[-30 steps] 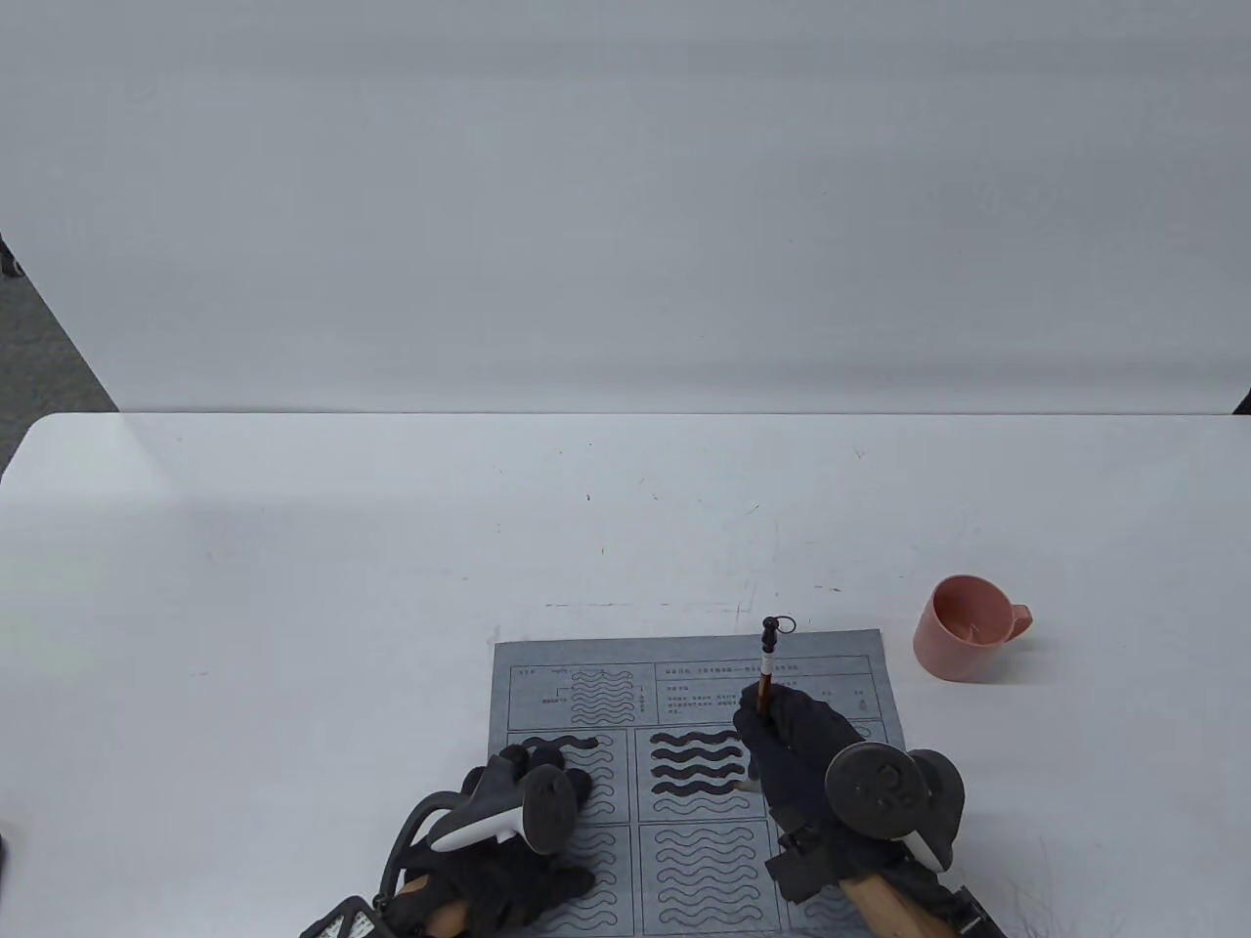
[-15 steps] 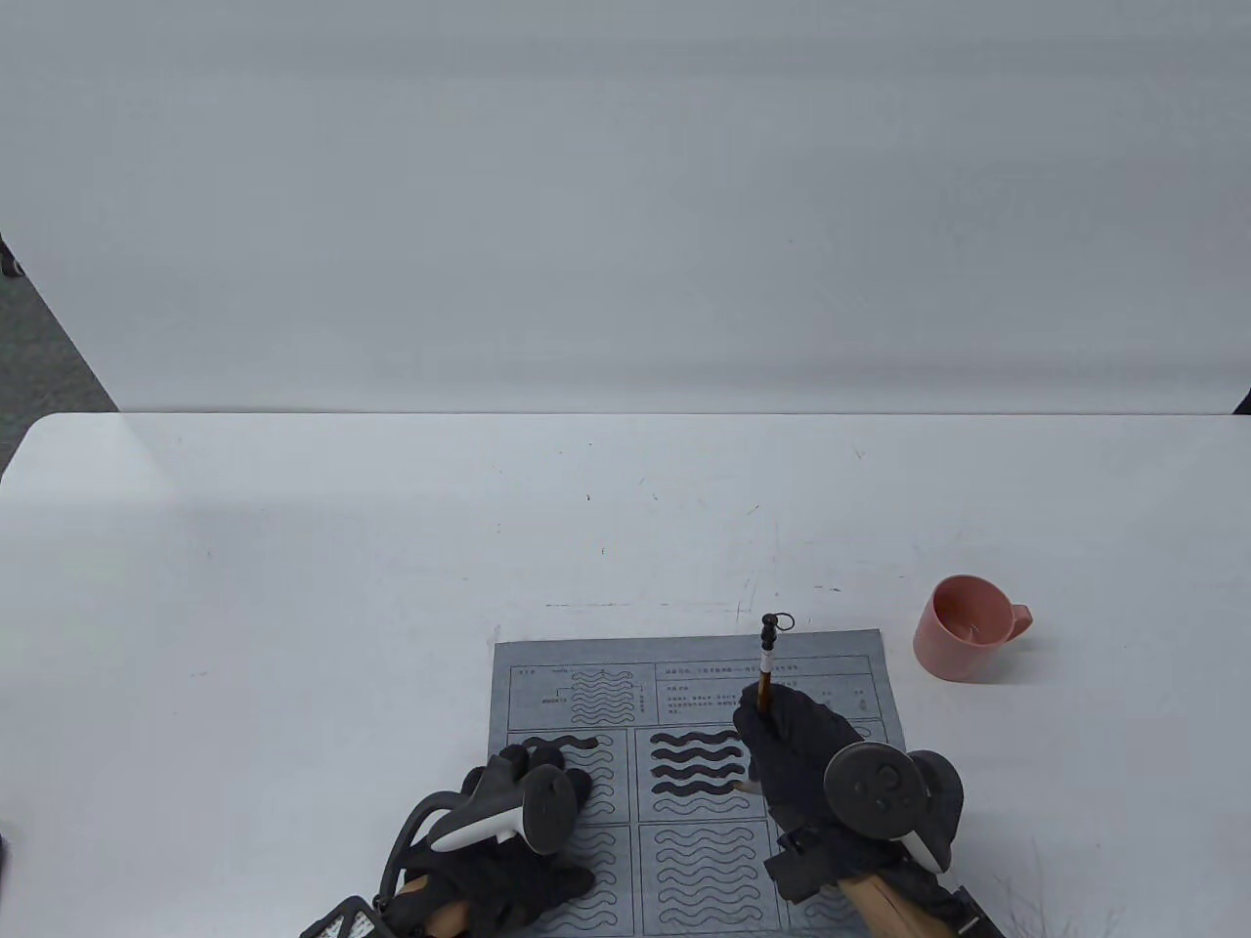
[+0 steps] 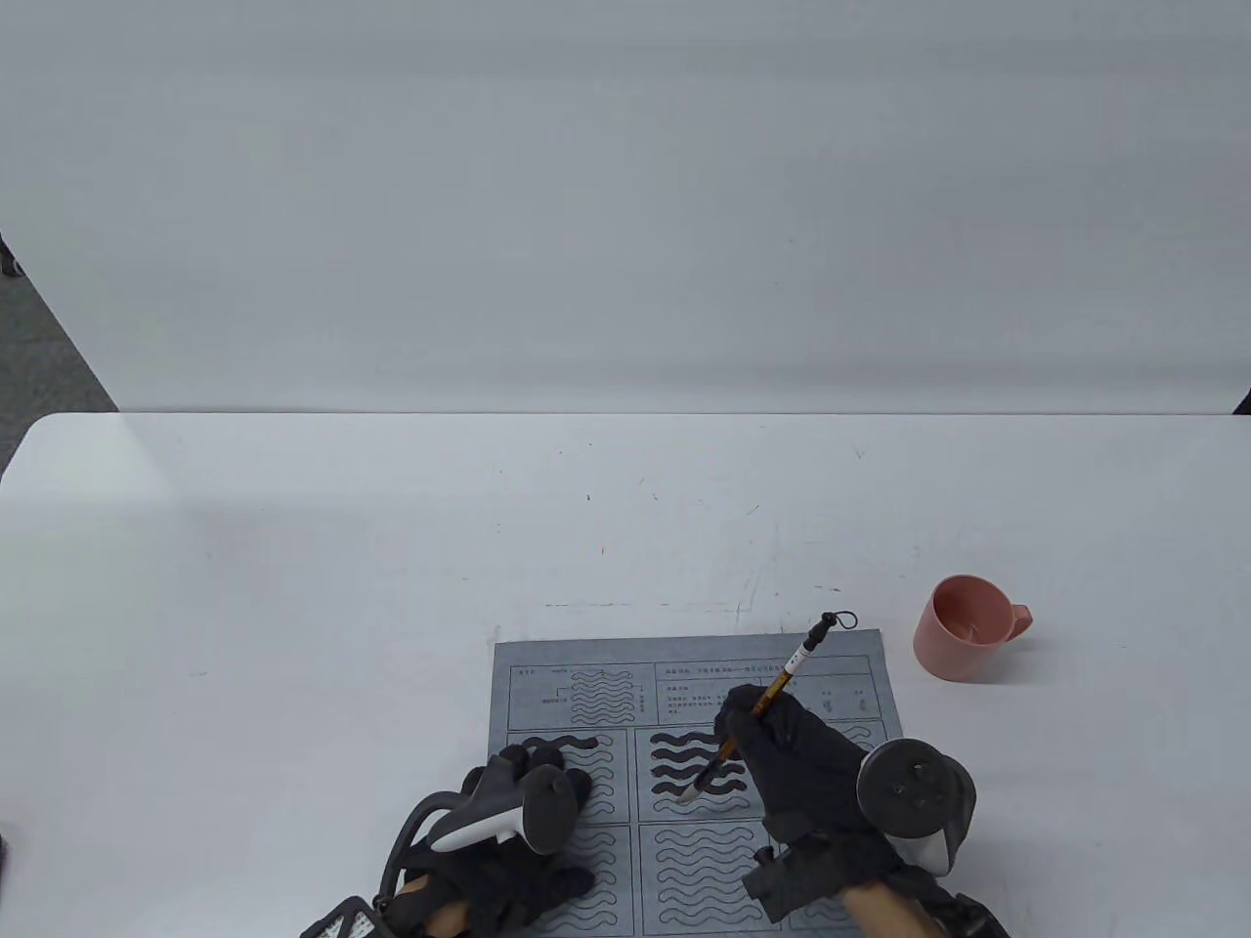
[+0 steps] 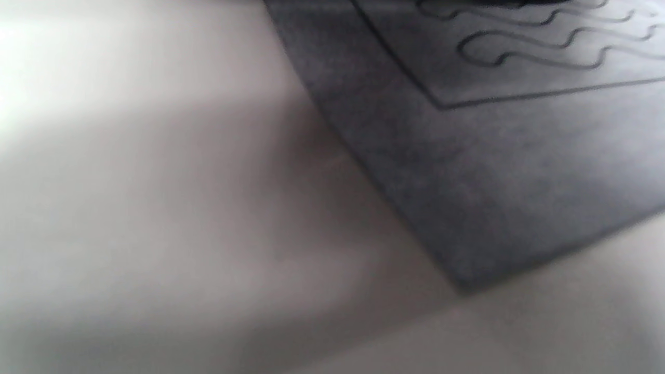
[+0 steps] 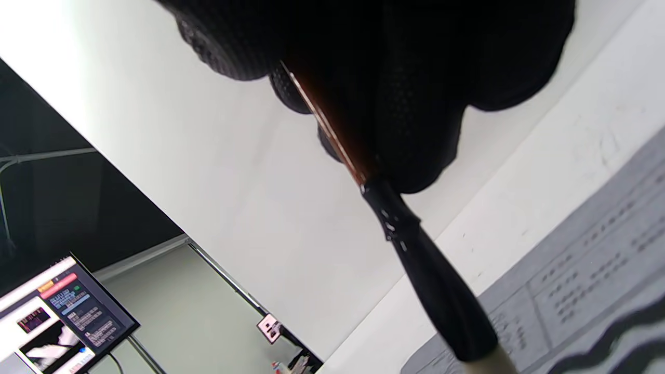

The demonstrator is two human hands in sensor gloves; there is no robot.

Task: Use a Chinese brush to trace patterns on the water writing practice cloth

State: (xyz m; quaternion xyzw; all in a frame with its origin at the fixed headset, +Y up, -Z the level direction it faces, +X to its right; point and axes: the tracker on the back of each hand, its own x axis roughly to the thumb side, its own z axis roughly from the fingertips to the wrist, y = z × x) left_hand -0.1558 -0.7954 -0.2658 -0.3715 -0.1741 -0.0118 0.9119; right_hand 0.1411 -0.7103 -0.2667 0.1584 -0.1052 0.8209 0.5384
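Note:
A grey water writing cloth (image 3: 606, 664) with printed wave outlines lies at the table's near edge. Several waves in its middle panel (image 3: 684, 757) are filled dark. My right hand (image 3: 792, 752) grips a brown Chinese brush (image 3: 777, 684), tilted with its looped top up and right and its pale tip (image 3: 687, 796) low over the middle panel's lower waves. In the right wrist view the gloved fingers (image 5: 395, 93) hold the shaft above the black ferrule (image 5: 431, 280). My left hand (image 3: 528, 796) rests flat on the cloth's left panel. The left wrist view shows a cloth corner (image 4: 493, 182).
A pink cup (image 3: 963, 625) stands on the white table (image 3: 391, 547) right of the cloth. A white wall rises behind the table. A monitor (image 5: 57, 322) shows in the right wrist view.
The brush has tilted from near upright to a slant, top to the right. Its tip has moved left from the wave row's right end. The left hand has not moved.

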